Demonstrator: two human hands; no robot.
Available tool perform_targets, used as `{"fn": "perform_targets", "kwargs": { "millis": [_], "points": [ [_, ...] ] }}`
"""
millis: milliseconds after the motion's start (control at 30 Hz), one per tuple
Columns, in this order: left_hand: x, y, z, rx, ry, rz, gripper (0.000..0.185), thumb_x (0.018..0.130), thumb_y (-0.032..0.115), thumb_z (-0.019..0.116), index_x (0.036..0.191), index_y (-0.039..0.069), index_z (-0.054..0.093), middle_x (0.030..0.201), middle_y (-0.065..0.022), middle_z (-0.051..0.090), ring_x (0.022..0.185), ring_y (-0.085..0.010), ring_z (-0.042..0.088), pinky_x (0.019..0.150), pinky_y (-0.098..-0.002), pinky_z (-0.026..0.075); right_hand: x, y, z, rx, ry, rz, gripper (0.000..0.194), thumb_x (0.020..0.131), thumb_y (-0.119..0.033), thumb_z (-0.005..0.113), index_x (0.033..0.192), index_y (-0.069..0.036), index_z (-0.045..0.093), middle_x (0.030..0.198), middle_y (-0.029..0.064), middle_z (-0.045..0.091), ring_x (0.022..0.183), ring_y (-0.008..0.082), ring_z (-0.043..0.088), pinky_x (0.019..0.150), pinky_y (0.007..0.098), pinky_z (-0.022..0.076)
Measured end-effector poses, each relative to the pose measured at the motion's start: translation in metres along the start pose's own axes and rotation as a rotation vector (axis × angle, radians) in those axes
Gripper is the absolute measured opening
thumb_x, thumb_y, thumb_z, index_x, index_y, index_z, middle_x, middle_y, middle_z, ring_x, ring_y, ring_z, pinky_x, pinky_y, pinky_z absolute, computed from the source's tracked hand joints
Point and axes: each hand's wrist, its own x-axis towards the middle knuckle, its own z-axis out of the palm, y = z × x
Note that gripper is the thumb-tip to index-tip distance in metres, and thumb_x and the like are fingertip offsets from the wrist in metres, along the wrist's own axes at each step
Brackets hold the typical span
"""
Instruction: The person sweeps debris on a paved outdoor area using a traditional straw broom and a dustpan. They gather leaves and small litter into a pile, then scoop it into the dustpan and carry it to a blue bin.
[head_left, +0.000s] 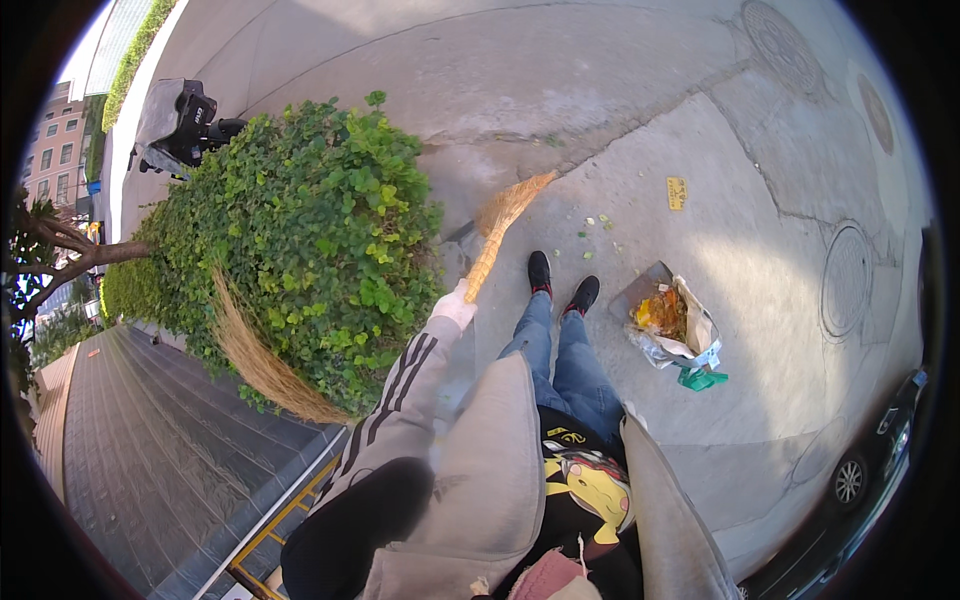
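Observation:
My left hand (454, 306), in a white glove, is closed around the bound handle of a straw hand broom (493, 238). The broom's bristles fan out over the concrete beside a green hedge. My right hand is out of view. Small leaves (590, 221) lie scattered on the pavement ahead of my shoes. To the right of my feet a dustpan (643, 283) lies with an open bag (699, 322) against it, holding leaves and litter. A piece of green plastic (702, 379) sticks out beside the bag.
The hedge (322, 247) borders the left side, with a larger bundle of dry bristles (262, 352) against it. A scooter (180, 127) stands beyond. Manhole covers (845, 281) and a yellow marking (676, 193) are on the pavement. A dark car (862, 480) is at the lower right.

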Motion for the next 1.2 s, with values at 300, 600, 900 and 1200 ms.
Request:
{"fn": "perform_targets", "kwargs": {
  "millis": [300, 600, 900, 1200],
  "points": [
    [0.028, 0.009, -0.014, 0.042, -0.141, 0.046, 0.065, 0.087, 0.020, 0.059, 0.149, 0.023, 0.038, 0.082, -0.0163, 0.065, 0.054, -0.0262, 0.062, 0.049, -0.0398, 0.050, -0.012, -0.058, -0.075, 0.052, -0.205, 0.095, 0.026, 0.087, -0.018, 0.056, 0.113, -0.016, 0.055, 0.101, 0.0182, 0.065, 0.097, 0.0397, 0.064, 0.082, 0.0504, 0.0497],
    [0.010, 0.013, 0.032, -0.482, -0.053, -0.123, 0.070, 0.081, 0.012, 0.066, 0.146, 0.017, 0.040, 0.071, -0.0123, 0.060, 0.043, -0.0215, 0.057, 0.040, -0.0382, 0.048, -0.013, -0.056, -0.047, 0.059, 0.075, -0.123, 0.022, 0.088, -0.017, 0.057, 0.110, -0.017, 0.062, 0.087, 0.0208, 0.065, 0.080, 0.0411, 0.065, 0.068, 0.0507, 0.0504],
    [0.057, 0.071, 0.029, -0.411, -0.241, 0.003, 0.060, 0.084, 0.012, 0.066, 0.140, 0.015, 0.044, 0.064, -0.0071, 0.053, 0.041, -0.0179, 0.051, 0.035, -0.0347, 0.042, -0.021, -0.030, -0.015, 0.297, -0.091, 0.067, 0.016, 0.091, -0.023, 0.052, 0.102, -0.014, 0.059, 0.097, 0.0155, 0.066, 0.091, 0.0361, 0.065, 0.077, 0.0473, 0.0527],
    [0.021, 0.020, 0.009, -0.740, -0.153, -0.144, 0.073, 0.085, 0.011, 0.066, 0.151, 0.022, 0.036, 0.065, -0.0063, 0.054, 0.042, -0.0154, 0.049, 0.035, -0.0320, 0.041, -0.014, -0.041, 0.026, 0.361, -0.035, 0.199, 0.037, 0.096, -0.039, 0.056, 0.094, -0.004, 0.068, 0.084, 0.0091, 0.069, 0.076, 0.0209, 0.065, 0.069, 0.0322, 0.0496]
  ]
}}
